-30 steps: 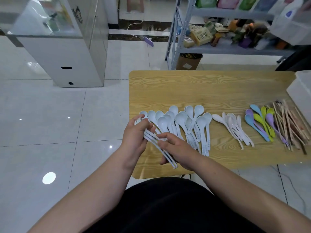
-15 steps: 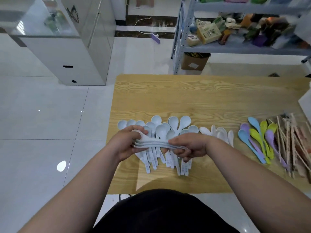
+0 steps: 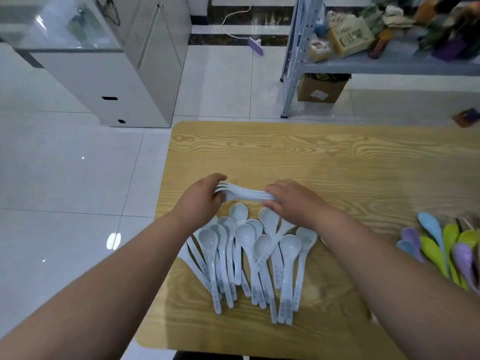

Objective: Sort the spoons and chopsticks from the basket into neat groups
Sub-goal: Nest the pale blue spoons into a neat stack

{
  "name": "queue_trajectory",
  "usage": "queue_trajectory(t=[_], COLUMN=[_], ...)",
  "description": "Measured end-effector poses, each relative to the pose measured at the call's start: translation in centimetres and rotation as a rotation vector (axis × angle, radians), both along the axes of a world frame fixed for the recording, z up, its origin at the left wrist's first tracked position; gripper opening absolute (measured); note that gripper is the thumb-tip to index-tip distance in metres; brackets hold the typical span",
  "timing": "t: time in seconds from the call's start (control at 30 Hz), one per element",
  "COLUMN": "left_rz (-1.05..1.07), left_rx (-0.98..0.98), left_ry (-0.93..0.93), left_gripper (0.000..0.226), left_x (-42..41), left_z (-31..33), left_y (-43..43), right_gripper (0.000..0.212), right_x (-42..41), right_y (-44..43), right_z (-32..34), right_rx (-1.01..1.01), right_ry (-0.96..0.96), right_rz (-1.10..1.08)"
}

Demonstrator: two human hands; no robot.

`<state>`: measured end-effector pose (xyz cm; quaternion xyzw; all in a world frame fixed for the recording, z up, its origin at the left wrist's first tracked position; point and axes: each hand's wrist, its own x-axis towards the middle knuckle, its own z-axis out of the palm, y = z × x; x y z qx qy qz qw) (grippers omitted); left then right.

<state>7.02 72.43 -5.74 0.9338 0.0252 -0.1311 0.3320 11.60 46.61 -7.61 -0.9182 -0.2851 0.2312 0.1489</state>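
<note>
Left hand [image 3: 200, 200] gripping its bowls, right hand [image 3: 292, 202] its handles, the stack [image 3: 245, 194] should go down level, clear of the loose spoons [image 3: 246, 237].

Glossy white tiled floor [image 3: 65, 178] showing light reflections; wood-grain table [image 3: 311, 157] in foreground; white glass-topped cabinet [image 3: 124, 81] far left; cluttered grey metal shelving rack [image 3: 291, 61] far right, cardboard box [image 3: 320, 89] beneath.

Place: an indoor stockroom or shop back room, as suggested by the fittings.
Floor: glossy white tiles [image 3: 78, 178] are laid throughout.
Storage: a grey metal rack [image 3: 291, 74] is loaded with packaged goods [image 3: 348, 38]; a cardboard box [image 3: 320, 90] is kept beneath.
Fittings: a white cabinet [image 3: 117, 81] with a glass top [image 3: 52, 29] is seen beyond a wood-grain bench [image 3: 311, 157].
</note>
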Motion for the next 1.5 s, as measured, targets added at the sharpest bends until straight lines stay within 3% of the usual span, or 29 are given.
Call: queue_trajectory(t=[0.17, 0.33, 0.53, 0.7, 1.5], left_rz=[-0.086, -0.199, -0.218, -0.200, -0.142], left_rx=[0.007, 0.015, 0.003, 0.013, 0.072], left_ry=[-0.037, -0.070, -0.231, -0.250, -0.378], left_gripper=[0.031, 0.037, 0.046, 0.045, 0.078], left_x=[6.4, 10.6, 11.9, 12.1, 11.8], left_z=[-4.5, -8.6, -11.5, -12.1, -12.0], left_y=[1.8, 2.9, 3.4, 3.7, 3.4], right_gripper=[0.032, 0.043, 0.041, 0.048, 0.059], right_x=[5.6, 8.7, 9.2, 9.1, 9.0], right_y=[1.3, 1.1, 1.4, 1.5, 1.4], right_z=[-4.5, -7.9, -9.5, -9.6, -10.2], right_rx=[0.071, 0.058, 0.129, 0.170, 0.141], right_ry=[-0.105, -0.148, -0.334, -0.412, -0.394], right_rz=[-0.064, -0.112, -0.125, -0.141, -0.175])
